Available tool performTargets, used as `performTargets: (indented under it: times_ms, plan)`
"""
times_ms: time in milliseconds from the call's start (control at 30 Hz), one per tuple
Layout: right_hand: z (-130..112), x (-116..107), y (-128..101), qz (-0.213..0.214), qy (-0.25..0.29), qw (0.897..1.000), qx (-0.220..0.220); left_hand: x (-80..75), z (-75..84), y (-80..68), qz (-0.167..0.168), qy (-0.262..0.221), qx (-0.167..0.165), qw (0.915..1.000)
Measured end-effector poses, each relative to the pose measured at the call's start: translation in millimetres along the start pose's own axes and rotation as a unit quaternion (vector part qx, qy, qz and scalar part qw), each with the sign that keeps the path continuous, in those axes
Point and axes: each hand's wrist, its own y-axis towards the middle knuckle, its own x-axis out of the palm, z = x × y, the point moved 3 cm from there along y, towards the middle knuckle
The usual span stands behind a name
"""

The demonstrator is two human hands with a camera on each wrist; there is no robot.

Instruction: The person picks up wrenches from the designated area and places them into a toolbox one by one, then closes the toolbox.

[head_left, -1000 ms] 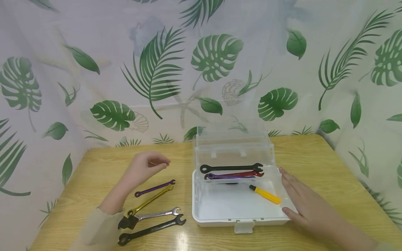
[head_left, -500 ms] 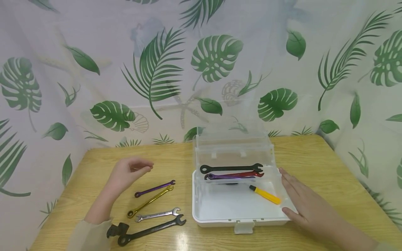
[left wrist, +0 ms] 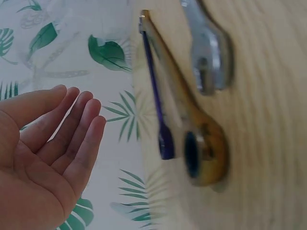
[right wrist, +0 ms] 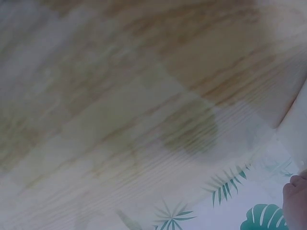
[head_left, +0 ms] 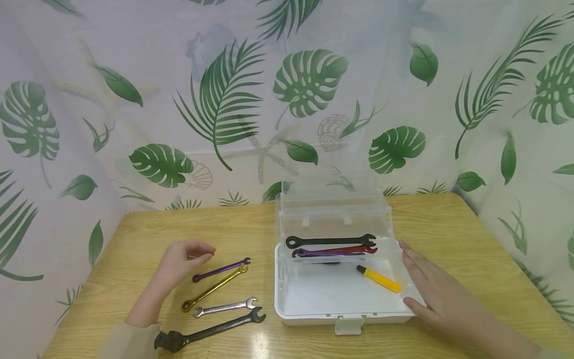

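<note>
Work in hand appears to be stowing wrenches in the open white toolbox (head_left: pixel 309 313), taken here as the landmark. Inside it, along the far wall, lie a black wrench (head_left: pixel 330 241) and, just nearer, a red wrench (head_left: pixel 354 248) and a purple one overlapping; a yellow-handled tool (head_left: pixel 379 279) lies toward the box's right side.

Left of the toolbox, on the table (head_left: pixel 448 219), four wrenches remain in a loose row: a purple wrench (head_left: pixel 220 269) farthest, then a gold wrench (head_left: pixel 213 288), a silver wrench (head_left: pixel 225 307), and a large black wrench (head_left: pixel 211 329) nearest the table's front edge.

The left hand (head_left: pixel 181 259) hovers just left of the purple wrench, fingers loosely bent, palm bare, grasping nothing; the left wrist view confirms relaxed fingers clear of the tools. The right hand (head_left: pixel 437 291) lies flat against the toolbox's right wall, fingers straight, steadying it.

Judgement: the step is the approach to the next wrench. The next move calls for lowering the fingers onto the thin purple shaft without dragging the gold wrench touching it.
</note>
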Motion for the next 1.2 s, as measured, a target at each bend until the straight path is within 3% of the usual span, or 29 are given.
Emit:
performTargets:
  times_ms: [367, 767, 1200]
  plan:
    - [-1, 1, 1, 0.029, 0.005, 0.999, -0.023, 6.7, -19.3, 4.0, -0.028, 0.003, -0.017, 0.9995]
    - [1, 3, 2, 0.02, 0.005, 1.0, -0.016, 17.4, -31.3, 12.2, -0.089, -0.018, -0.004, 0.9959]
    - [-1, 1, 2, 0.019, 0.004, 1.0, -0.016, 26.1, -38.5, 23.9, -0.123, -0.013, 0.017, 0.9922]
